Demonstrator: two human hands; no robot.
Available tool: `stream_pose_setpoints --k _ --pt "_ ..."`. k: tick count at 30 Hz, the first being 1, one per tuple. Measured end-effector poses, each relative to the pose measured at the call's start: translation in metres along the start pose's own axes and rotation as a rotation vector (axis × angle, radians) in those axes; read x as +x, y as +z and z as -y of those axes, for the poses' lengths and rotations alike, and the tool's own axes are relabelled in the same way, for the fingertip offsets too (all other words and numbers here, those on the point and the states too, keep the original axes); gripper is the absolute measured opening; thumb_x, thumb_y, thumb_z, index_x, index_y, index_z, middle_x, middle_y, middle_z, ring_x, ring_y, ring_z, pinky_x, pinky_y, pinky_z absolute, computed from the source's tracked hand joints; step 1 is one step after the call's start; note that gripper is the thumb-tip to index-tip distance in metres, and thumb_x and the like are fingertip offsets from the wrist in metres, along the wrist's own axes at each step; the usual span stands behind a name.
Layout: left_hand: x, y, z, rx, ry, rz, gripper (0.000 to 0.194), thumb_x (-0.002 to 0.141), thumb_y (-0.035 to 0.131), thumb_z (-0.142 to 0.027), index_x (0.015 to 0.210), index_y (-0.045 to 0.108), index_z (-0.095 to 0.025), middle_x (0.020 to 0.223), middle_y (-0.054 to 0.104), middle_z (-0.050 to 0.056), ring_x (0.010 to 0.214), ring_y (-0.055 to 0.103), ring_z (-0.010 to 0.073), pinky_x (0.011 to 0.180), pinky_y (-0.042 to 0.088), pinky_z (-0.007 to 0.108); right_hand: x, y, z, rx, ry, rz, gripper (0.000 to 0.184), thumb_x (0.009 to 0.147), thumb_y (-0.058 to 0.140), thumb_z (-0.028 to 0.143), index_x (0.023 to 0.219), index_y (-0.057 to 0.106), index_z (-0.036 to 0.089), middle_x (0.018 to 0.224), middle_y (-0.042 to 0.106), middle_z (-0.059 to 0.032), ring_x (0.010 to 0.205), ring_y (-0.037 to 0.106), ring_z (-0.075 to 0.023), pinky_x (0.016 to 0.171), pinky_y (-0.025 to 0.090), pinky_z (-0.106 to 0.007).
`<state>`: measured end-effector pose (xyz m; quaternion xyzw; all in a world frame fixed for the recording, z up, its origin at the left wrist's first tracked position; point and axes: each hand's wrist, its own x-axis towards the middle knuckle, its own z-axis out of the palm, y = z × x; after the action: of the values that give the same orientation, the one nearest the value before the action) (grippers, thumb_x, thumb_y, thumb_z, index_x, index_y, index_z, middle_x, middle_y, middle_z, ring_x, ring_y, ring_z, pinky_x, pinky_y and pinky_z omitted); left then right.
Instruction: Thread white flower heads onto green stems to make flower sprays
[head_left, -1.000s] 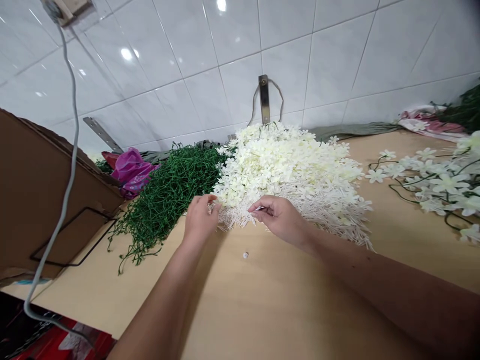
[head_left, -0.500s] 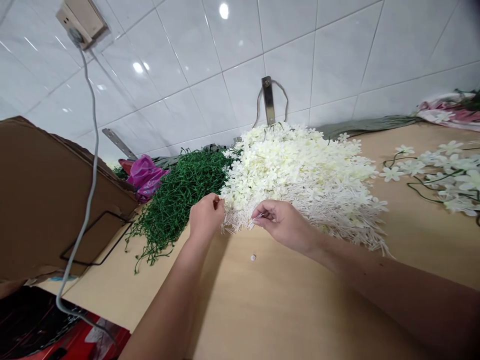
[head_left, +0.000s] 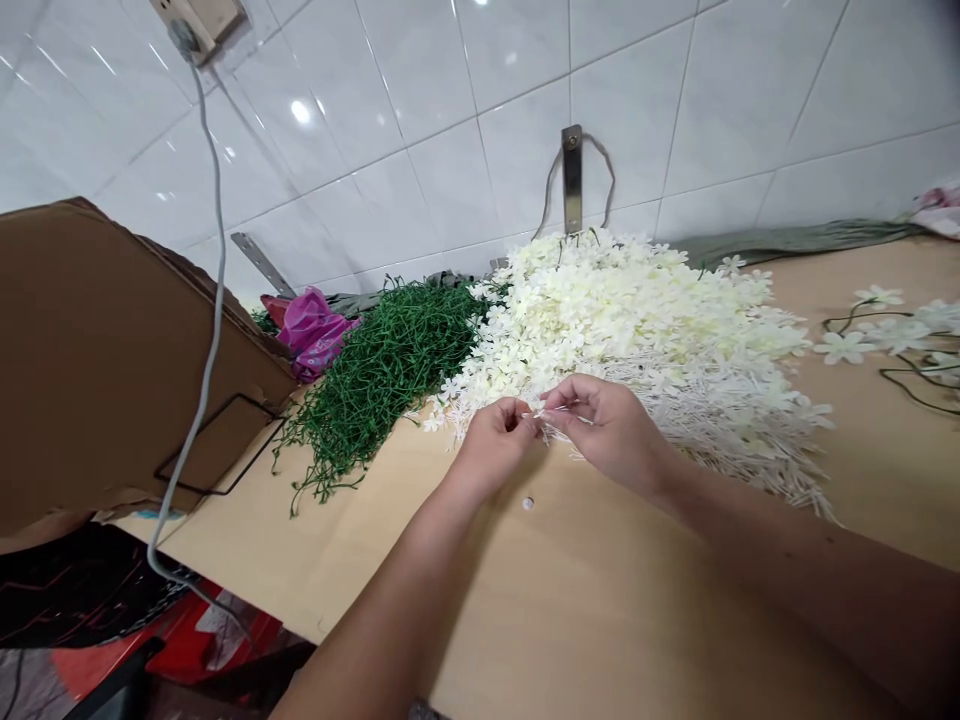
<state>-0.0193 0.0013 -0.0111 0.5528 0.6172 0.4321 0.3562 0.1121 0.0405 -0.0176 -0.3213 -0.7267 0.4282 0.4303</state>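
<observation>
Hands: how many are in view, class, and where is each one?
2. The left hand is at the near edge of the white flowers; the right hand is just right of it. Others may be hidden.

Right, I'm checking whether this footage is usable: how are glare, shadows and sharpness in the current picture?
Head view: bright lamp reflections on the wall tiles; head view: soft shadow on the table beside the left forearm; head view: small white piece between left hand and right hand lacks clear detail.
</observation>
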Motion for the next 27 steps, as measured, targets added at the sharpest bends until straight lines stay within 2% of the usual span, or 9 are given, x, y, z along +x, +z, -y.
stream_pose_setpoints --k 4,8,12,21,27 --pt "-0.001 -0.006 -0.009 -0.157 -0.074 0.066 0.014 0.067 0.055 -0.023 0.061 0.049 -0.013 0.053 0.051 -0.002 0.052 0.043 0.007 0.053 0.032 0.02 0.003 0.0 -0.006 0.013 -0.032 0.013 0.005 0.07 0.053 0.021 0.069 0.051 0.016 0.067 0.056 -0.0012 0.063 0.053 -0.0122 0.058 0.042 -0.025" --pt "-0.001 -0.012 -0.011 -0.15 -0.124 0.057 0.018 0.067 0.057 -0.026 0.057 0.049 -0.013 0.05 0.052 -0.002 0.05 0.042 0.0065 0.052 0.032 0.019 0.006 -0.001 -0.01 0.018 -0.032 0.001 0.004 0.07 0.053 0.02 0.069 0.051 0.016 0.062 0.053 0.0006 0.058 0.05 -0.0103 0.054 0.04 -0.023" --pt "0.0 -0.012 -0.01 -0.125 -0.132 0.062 0.019 0.067 0.057 -0.026 0.056 0.048 -0.013 0.049 0.052 -0.002 0.049 0.043 0.0064 0.053 0.032 0.019 0.006 -0.001 -0.007 0.014 -0.024 0.022 0.003 0.07 0.051 0.018 0.07 0.053 0.015 0.064 0.055 -0.0004 0.059 0.051 -0.01 0.058 0.042 -0.024" --pt "-0.001 -0.011 -0.004 -0.017 -0.067 0.073 0.019 0.068 0.057 -0.029 0.06 0.05 -0.013 0.054 0.049 -0.003 0.053 0.04 0.0068 0.053 0.031 0.02 0.0 -0.004 0.002 -0.368 -0.266 -0.05 0.009 0.072 0.049 0.01 0.066 0.055 0.014 0.069 0.057 -0.0035 0.068 0.05 -0.0119 0.064 0.039 -0.024" --pt "0.0 -0.009 -0.001 -0.009 -0.018 0.094 0.019 0.069 0.056 -0.03 0.061 0.05 -0.014 0.056 0.048 -0.003 0.055 0.041 0.0076 0.054 0.032 0.02 0.0 -0.005 0.001 -0.474 -0.351 -0.065 0.012 0.074 0.046 0.009 0.065 0.053 0.014 0.068 0.054 -0.0039 0.068 0.048 -0.0131 0.065 0.038 -0.025"
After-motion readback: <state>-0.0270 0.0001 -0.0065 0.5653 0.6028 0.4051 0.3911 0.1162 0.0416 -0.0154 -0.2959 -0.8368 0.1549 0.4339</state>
